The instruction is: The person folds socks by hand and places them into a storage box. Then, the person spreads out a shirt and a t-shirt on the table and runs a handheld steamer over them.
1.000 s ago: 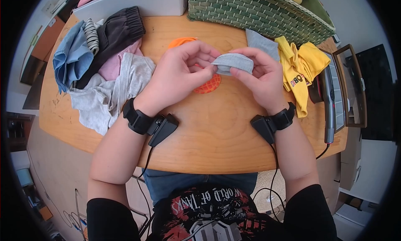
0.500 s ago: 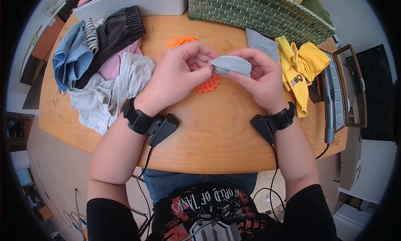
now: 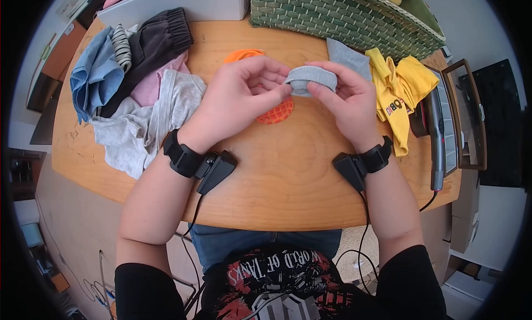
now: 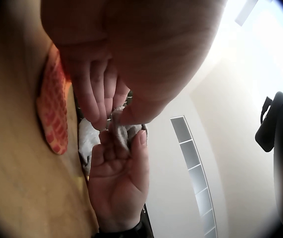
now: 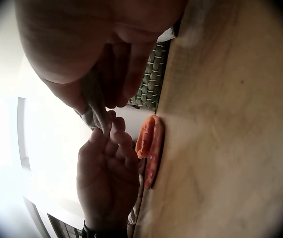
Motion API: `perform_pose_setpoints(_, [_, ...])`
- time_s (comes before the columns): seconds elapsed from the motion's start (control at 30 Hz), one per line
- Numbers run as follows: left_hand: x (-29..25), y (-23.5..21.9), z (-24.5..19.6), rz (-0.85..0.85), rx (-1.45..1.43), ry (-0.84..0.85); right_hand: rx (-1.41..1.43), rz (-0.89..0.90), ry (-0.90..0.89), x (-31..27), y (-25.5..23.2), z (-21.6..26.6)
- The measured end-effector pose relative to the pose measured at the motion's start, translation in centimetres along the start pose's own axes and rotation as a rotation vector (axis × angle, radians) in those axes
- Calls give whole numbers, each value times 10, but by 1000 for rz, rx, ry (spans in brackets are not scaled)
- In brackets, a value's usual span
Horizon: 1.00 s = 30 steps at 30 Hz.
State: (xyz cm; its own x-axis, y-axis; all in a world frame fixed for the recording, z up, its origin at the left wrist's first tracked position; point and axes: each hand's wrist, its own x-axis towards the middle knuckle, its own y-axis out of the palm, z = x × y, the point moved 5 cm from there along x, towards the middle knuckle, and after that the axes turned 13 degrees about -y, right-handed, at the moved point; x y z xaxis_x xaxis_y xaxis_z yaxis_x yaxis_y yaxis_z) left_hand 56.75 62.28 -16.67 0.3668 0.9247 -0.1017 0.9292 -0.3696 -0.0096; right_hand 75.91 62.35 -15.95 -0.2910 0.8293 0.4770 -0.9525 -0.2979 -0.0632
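Note:
In the head view, a small folded piece of grey knit cloth [image 3: 313,79] is held up above the table between both hands. My left hand [image 3: 235,95] pinches its left end between thumb and fingertips. My right hand [image 3: 350,95] grips the other end, thumb on the near side and fingers behind. The left wrist view shows the cloth [image 4: 126,133] bunched between the thumbs and fingers. An orange item with a red grid pattern [image 3: 275,113] lies on the table below the hands, partly hidden by the left one.
Left of the hands lies a heap of clothes, with light grey cloth [image 3: 130,137], dark trousers [image 3: 158,45] and blue cloth [image 3: 95,76]. A green woven basket [image 3: 332,18] stands at the back. On the right are yellow clothing [image 3: 402,84], grey cloth [image 3: 348,58] and a corded appliance [image 3: 436,148].
The grey cloth has turned in the fingers, from a flat, pointed fold to a rounder band with its edge showing. Both hands keep their hold and have shifted only slightly.

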Motion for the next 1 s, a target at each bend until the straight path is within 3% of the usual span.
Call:
perform_pose_setpoints(0.17, [-1, 2, -1, 48, -18, -35, 14, -32, 0, 1, 0, -1])
perform_pose_setpoints(0.77, [4, -8, 8, -74, 17, -15, 24, 63, -10, 0, 5, 2])
perform_pose_setpoints(0.83, [3, -5, 4, -46, -47, 52, 39, 59, -16, 1, 5, 3])
perform_pose_setpoints(1.0, [-2, 8, -7, -7, -50, 93, -91, 155, -151, 3, 4, 2])
